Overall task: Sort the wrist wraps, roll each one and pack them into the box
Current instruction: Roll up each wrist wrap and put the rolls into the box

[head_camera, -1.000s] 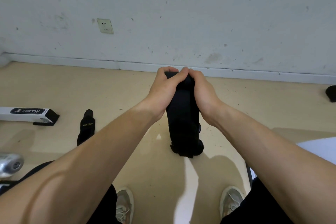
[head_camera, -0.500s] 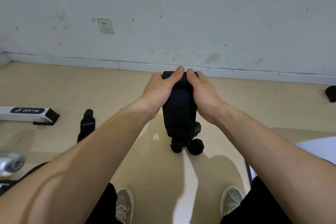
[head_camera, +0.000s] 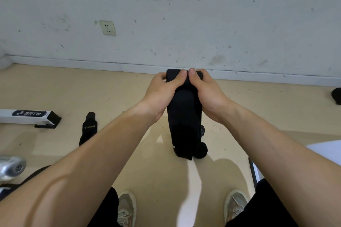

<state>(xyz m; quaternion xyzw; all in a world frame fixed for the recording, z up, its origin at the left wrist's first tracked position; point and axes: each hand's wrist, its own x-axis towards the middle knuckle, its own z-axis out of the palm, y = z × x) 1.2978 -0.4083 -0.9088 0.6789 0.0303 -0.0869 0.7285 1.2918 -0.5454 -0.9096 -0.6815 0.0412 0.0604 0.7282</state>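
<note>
A scuffed matt white wall [head_camera: 203,14] meets a smooth beige floor [head_camera: 92,88]; at the left lies a long white cardboard box [head_camera: 27,116] with a black end; mid-frame a broad black fabric wrist wrap [head_camera: 184,116] hangs limp toward the floor; a narrower black printed wrap [head_camera: 88,129] lies flat near the box; left hand [head_camera: 160,94] and right hand [head_camera: 208,94] curl round the hanging wrap's rolled top, thumb tips side by side.
</note>
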